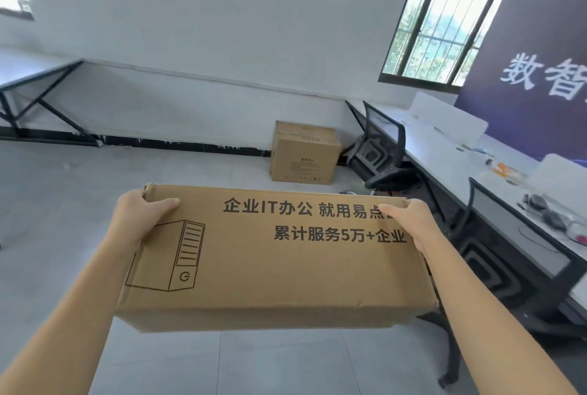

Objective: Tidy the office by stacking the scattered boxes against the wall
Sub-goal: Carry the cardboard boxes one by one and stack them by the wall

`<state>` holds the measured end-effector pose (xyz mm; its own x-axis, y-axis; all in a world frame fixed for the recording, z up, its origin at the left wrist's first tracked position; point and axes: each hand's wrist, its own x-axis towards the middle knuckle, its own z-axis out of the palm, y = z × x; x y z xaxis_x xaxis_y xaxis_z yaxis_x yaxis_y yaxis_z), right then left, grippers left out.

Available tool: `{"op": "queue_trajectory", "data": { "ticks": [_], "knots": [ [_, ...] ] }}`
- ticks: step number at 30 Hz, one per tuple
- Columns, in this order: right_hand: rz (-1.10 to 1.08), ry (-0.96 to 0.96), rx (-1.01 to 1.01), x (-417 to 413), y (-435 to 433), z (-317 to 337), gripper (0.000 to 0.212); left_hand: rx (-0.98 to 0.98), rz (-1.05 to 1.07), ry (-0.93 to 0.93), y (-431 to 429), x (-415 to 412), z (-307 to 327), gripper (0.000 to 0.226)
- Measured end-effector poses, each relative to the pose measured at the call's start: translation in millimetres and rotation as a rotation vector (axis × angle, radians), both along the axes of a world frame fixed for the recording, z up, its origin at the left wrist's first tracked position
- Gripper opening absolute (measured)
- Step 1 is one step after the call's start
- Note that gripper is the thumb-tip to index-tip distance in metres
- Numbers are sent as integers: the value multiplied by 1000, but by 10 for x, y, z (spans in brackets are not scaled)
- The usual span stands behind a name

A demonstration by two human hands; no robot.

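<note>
My thumbs lie flat on the top face of the box [270, 261]: L thumb [165, 204] near the far-left corner, R thumb [390, 211] near the far-right corner, over the last printed characters. The other fingers go round the ends and are hidden. I judge they are curled under, bc the box hangs in the air w/ nothing below it. So both hands are grasping it, L hand [139, 219] on the left end and R hand [411, 226] on the right end.

Why this hold: the box is long, so one hand per short end makes it level and stops it from twisting. Both arms are stretched fwd, which puts the box low enough that I can see over it to the goal.

The box is above the floor [63, 204] in the open middle of the room, well apart from the wall [190, 29]. Ahead, a 2nd box [303, 153] stands on the floor against that wall, just beside a chair [378, 153] at the end of the desk [444, 156]. I think it serves as the base of the stack; its top looks closed and flat.

My box seems longer than that base, so there is a risk of overhang. Approx. centring will matter when I lower it.
</note>
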<state>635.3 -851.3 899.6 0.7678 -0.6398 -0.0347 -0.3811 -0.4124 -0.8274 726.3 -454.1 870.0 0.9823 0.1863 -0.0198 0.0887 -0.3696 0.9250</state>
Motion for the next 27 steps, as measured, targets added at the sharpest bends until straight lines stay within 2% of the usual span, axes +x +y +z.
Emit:
{"op": "queue_trajectory", "data": {
  "ticks": [5, 10, 17, 27],
  "knots": [
    [-18, 52, 29, 804, -359, 67, 42, -63, -17, 51, -324, 804, 50, 32],
    [-71, 23, 55, 1395, -765, 81, 38, -90, -58, 46, -758, 1508, 74, 24],
    [-65, -35, 89, 2124, -1517, -11, 28, -71, -81, 18, -1513, 2417, 54, 30],
    [19, 42, 164, 3733, -2809, -207, 35, -76, 20, 44, -2704, 3820, -77, 36]
  ]
}}
